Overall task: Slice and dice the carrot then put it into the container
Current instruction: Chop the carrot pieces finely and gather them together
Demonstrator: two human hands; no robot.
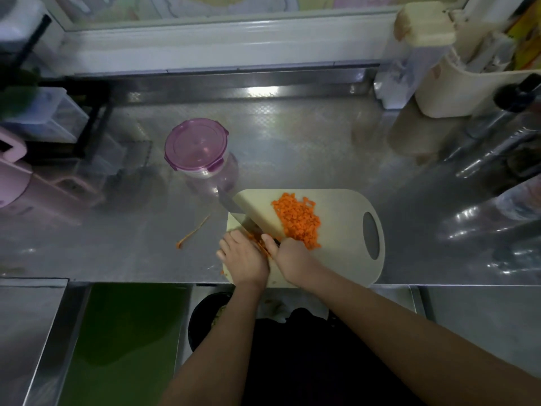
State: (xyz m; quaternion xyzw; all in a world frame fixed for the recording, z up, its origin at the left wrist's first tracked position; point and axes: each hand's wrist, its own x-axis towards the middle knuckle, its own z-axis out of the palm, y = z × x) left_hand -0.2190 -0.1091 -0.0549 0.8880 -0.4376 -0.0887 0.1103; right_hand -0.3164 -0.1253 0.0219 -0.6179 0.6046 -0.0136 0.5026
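A pale cutting board lies near the steel counter's front edge. On it sits a heap of diced carrot. My right hand grips the handle of a broad knife, whose blade runs toward the far left. My left hand presses down on carrot strips beside the blade, mostly hiding them. A clear round container with a purple lid stands closed behind the board to the left.
A thin carrot peel strip lies on the counter left of the board. A pink appliance and a black rack stand at far left. Cream tubs and bottles crowd the right. A dark bin sits below the counter edge.
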